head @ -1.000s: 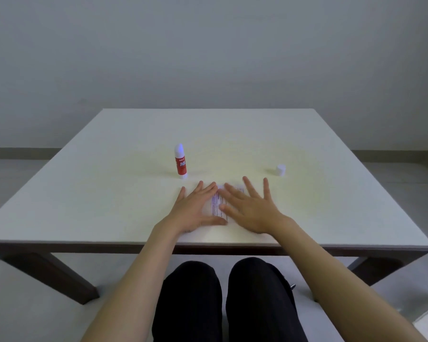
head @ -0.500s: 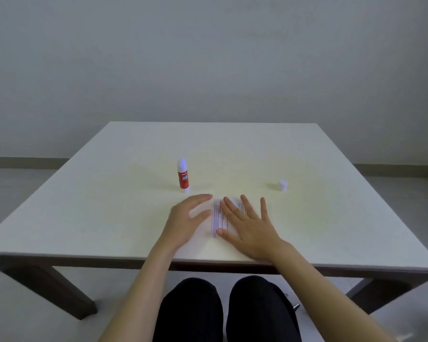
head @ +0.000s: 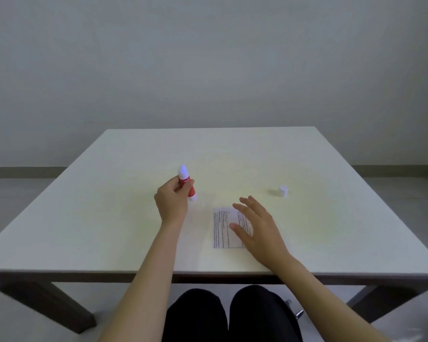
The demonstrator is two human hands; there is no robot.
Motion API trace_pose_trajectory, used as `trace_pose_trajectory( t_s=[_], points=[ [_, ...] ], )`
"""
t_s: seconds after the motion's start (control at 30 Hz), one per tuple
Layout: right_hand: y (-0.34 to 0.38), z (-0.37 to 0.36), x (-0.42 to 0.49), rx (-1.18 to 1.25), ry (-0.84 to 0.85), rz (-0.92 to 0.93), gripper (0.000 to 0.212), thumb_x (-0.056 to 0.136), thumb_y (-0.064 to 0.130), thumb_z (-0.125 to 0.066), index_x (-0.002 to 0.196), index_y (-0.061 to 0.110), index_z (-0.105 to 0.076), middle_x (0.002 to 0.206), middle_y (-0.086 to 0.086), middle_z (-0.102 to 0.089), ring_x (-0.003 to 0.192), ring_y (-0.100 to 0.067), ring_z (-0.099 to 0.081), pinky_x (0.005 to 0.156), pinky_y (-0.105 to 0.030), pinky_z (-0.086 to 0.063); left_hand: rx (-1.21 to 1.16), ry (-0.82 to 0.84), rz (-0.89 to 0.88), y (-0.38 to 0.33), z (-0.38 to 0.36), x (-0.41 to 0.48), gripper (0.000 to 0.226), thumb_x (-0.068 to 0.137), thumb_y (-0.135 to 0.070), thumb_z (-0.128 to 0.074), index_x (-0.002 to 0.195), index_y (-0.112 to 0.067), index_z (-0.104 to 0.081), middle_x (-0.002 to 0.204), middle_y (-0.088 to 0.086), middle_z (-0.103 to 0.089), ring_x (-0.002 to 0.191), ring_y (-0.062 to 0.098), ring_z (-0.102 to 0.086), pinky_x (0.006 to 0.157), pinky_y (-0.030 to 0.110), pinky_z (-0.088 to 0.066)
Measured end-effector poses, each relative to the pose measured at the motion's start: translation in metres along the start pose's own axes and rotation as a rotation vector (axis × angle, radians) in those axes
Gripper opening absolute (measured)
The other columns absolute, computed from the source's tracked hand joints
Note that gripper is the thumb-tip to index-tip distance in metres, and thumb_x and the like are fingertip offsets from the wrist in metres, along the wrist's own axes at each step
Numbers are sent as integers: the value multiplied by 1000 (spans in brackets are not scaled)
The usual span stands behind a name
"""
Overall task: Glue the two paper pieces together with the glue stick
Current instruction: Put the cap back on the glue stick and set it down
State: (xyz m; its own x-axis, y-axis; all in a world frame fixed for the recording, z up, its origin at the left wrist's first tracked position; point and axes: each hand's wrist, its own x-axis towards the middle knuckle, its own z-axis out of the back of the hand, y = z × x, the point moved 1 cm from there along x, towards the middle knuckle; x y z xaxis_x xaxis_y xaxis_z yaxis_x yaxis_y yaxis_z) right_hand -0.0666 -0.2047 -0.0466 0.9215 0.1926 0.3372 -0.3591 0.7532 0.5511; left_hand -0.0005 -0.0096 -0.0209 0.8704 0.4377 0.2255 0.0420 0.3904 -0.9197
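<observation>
My left hand point(head: 172, 203) grips a red glue stick point(head: 186, 182) with a white uncapped tip, tilted, its base close to the table. The printed paper point(head: 223, 228) lies flat near the table's front edge; I cannot tell two pieces apart. My right hand point(head: 258, 228) hovers over the paper's right part with fingers spread, holding nothing. The hand hides the paper's right side. The small white cap point(head: 283, 191) stands alone on the table to the right.
The white square table point(head: 109, 218) has a dark frame and legs. My knees in black trousers point(head: 227, 314) sit under its front edge. A grey wall rises behind the table.
My left hand left the paper, reached forward and took hold of the glue stick. My right hand lifted and shifted right, uncovering more paper. The camera tilted up.
</observation>
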Motion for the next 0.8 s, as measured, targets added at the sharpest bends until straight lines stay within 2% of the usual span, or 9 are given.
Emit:
trace_pose_trajectory(
  t_s=[0.13, 0.23, 0.33, 0.4, 0.47, 0.57, 0.63, 0.7, 0.8],
  points=[
    [13, 18, 8, 345, -182, -202, 26, 93, 30, -54, 115, 22, -64, 122, 2, -63, 108, -7, -58, 91, -23, -44, -570, 269, 197, -13, 7, -25, 15, 83, -23, -66, 73, -24, -77, 84, -7, -77, 88, 12, -72, 85, 24, -50],
    [33, 27, 22, 879, 79, -499, 38, 96, 43, -41, 110, 16, -64, 90, -5, -73, 69, -13, -66, 65, -24, -48, -756, 380, 234, -21, 7, -43, 11, 87, -15, -62, 89, -13, -73, 94, 5, -77, 96, 20, -71, 90, 28, -53],
    [47, 30, 21, 1190, 398, -616, 41, 98, 38, -40, 99, 5, -64, 70, -8, -72, 58, -19, -64, 55, -25, -50, -790, 428, 230, -30, 7, -50, 13, 89, -14, -60, 94, -9, -70, 93, 6, -77, 93, 22, -72, 80, 23, -57],
    [49, 30, 19, 1296, 386, -617, 32, 97, 28, -47, 92, 3, -65, 68, -9, -70, 57, -17, -64, 55, -22, -53, -776, 438, 223, -37, 10, -53, 12, 88, -14, -60, 91, -8, -71, 90, 7, -77, 90, 23, -72, 76, 24, -56],
    [50, 26, 14, 1185, 208, -497, 14, 91, 18, -59, 85, 5, -62, 71, -11, -69, 59, -19, -64, 57, -21, -54, -742, 440, 211, -42, 11, -56, 11, 87, -12, -62, 87, -9, -73, 88, 8, -77, 90, 24, -72, 82, 28, -54],
    [50, 16, 1, 377, -182, -210, 18, 82, 16, -69, 83, 14, -51, 70, 3, -62, 63, -15, -58, 58, -22, -47, -708, 431, 192, -49, 8, -63, 11, 84, -12, -66, 80, -15, -76, 88, 6, -77, 90, 23, -73, 91, 33, -51],
    [50, 14, -5, 127, -314, -75, 24, 81, 24, -70, 90, 15, -50, 74, 8, -58, 67, -19, -56, 59, -31, -44, -694, 425, 169, -54, 7, -66, 10, 82, -13, -68, 78, -17, -77, 88, 5, -78, 90, 21, -73, 94, 35, -49],
    [49, 19, -3, 336, -225, -177, 41, 79, 40, -69, 109, 20, -50, 79, 9, -64, 67, -15, -60, 59, -28, -46, -681, 426, 153, -56, 9, -66, 9, 81, -15, -69, 79, -18, -77, 89, 5, -78, 90, 20, -73, 97, 36, -48],
    [47, 34, 7, 984, 174, -549, 59, 90, 59, -40, 124, 11, -52, 75, -8, -72, 59, -21, -64, 62, -29, -50, -666, 443, 145, -58, 13, -62, 8, 82, -15, -68, 82, -16, -76, 90, 5, -78, 92, 21, -73, 100, 39, -47]
  ],
)
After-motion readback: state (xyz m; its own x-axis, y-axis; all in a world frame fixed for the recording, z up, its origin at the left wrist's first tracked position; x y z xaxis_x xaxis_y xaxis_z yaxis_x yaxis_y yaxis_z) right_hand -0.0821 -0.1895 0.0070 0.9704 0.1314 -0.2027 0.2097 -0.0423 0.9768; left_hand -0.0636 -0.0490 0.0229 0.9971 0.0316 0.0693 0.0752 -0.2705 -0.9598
